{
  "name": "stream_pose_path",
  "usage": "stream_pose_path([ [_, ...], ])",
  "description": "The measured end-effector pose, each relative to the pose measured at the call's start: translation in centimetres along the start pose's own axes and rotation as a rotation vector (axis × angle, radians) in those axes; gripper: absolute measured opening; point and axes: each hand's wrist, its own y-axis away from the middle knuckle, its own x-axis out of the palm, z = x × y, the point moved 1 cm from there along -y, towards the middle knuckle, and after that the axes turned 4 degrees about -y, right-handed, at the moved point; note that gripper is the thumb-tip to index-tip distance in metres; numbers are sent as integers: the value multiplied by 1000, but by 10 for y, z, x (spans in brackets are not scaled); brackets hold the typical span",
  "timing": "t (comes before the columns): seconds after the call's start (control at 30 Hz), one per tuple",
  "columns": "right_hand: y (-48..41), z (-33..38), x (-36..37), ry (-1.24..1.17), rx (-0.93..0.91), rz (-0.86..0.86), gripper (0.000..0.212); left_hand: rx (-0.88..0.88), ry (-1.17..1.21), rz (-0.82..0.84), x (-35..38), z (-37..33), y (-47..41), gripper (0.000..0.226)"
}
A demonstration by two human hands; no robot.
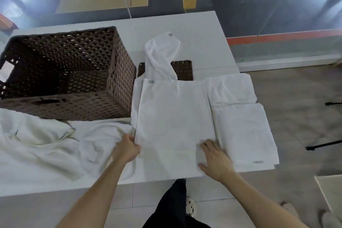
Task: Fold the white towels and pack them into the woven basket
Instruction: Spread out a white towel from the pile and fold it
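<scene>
Just right of the woven basket (120,79) we see a white towel (174,116) spread flat; the left hand (127,149), forearm extended, pinches its left edge; the right hand (215,159) presses it, fingers straight and spread; folded towels (242,131) lie farther right.

woven basket (61,65): 1 | woven piece (183,70): 1 | folded towels (244,131): 2 | other towels (174,120): about 4 | left hand (127,149) + right hand (214,159): 2

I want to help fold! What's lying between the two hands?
The half-folded white towel, spread on the table. The left hand grips its left edge and the right hand rests flat on it, seen in the head view.
</scene>
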Motion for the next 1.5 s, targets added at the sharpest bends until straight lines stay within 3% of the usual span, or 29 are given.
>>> stream_pose_path([
  [0.07, 7, 0, 10, -29, -14, -38, 68, 21, 134, -8, 6, 5, -5, 57],
  [0.2, 11, -2, 18, -98, -50, -131, 57, 55, 439, 41, -22, -45, 62, 21],
  [0.43, 28, -2, 27, -4, -75, -118, 54, 1, 600, -141, -23, -15, 91, 22],
  [0.57, 54, 0, 49, 128, -28, -46, 70, 104, 496, -176, -8, 16, 126, 27],
  [0.67, 60, 0, 60, 188, -16, -150, 59, 283, 359, -144, 4, 35, 142, 28],
  [0.77, 60, 0, 57, 206, -57, -218, 38, 333, 281, -106, 2, 42, 154, 22],
  [0.9, 73, -1, 48, 67, -143, -253, 9, 319, 309, -53, -13, 51, 168, 25],
  [1.07, 86, 5, 11, -178, -60, -190, 17, 452, -30, -91, -32, 64, 171, 29],
  [1.27, 44, 13, -61, -241, 54, -289, 13, 618, -58, -455, -70, 10, 138, 14],
  [1.5, -41, -1, -124, -167, 236, -260, 19, 621, -56, -433, -119, -90, 61, 20],
])
